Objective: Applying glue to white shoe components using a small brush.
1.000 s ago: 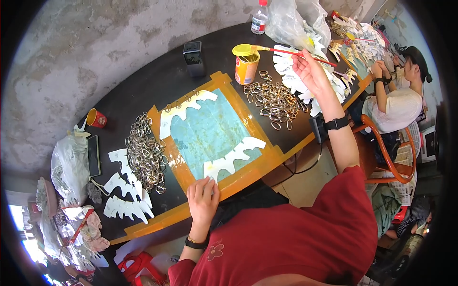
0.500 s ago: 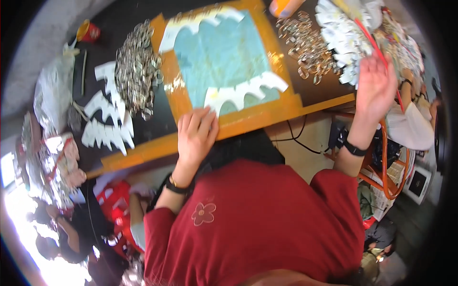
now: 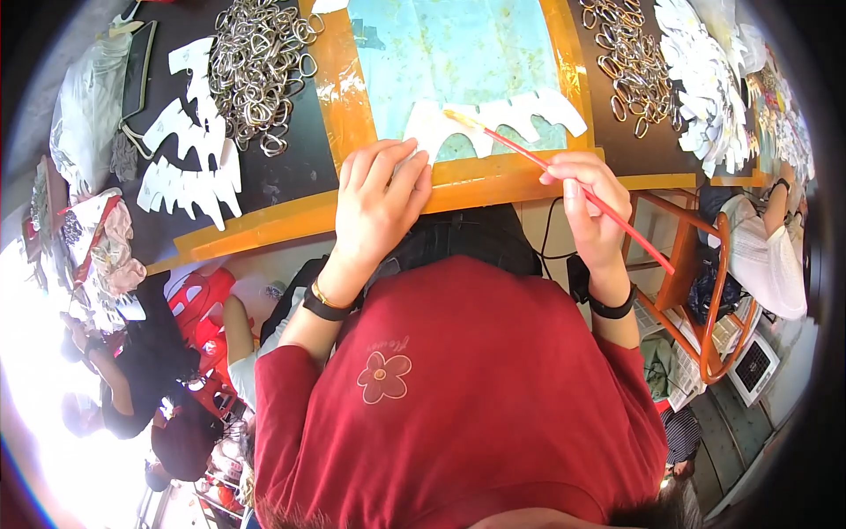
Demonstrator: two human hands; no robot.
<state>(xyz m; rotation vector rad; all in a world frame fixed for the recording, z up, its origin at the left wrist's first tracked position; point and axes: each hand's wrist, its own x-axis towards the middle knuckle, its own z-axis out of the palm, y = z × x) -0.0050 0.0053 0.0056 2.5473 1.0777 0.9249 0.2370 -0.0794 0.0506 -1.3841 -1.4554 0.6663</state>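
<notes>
My right hand (image 3: 589, 201) grips a thin red-handled brush (image 3: 564, 181), its yellowish tip resting on a white jagged cut-out (image 3: 507, 119). That cut-out lies on a light blue sheet (image 3: 458, 62) framed by an orange board (image 3: 339, 97). My left hand (image 3: 379, 207) lies flat at the board's near edge, fingers spread, pressing the left end of the white cut-out. I wear a red top and a dark band on each wrist.
Heaps of metal rings (image 3: 260, 66) lie left and right (image 3: 630, 57) of the board on the dark table. More white cut-outs (image 3: 189, 163) sit at the left, a stack (image 3: 705, 97) at the right. Other people sit at the right (image 3: 767, 256) and lower left (image 3: 141, 370). An orange stool (image 3: 696, 291) stands by me.
My right hand has come down from the far right with the brush, whose tip now touches the white cut-out. The view has tilted closer to the board. My left hand stays on the cut-out.
</notes>
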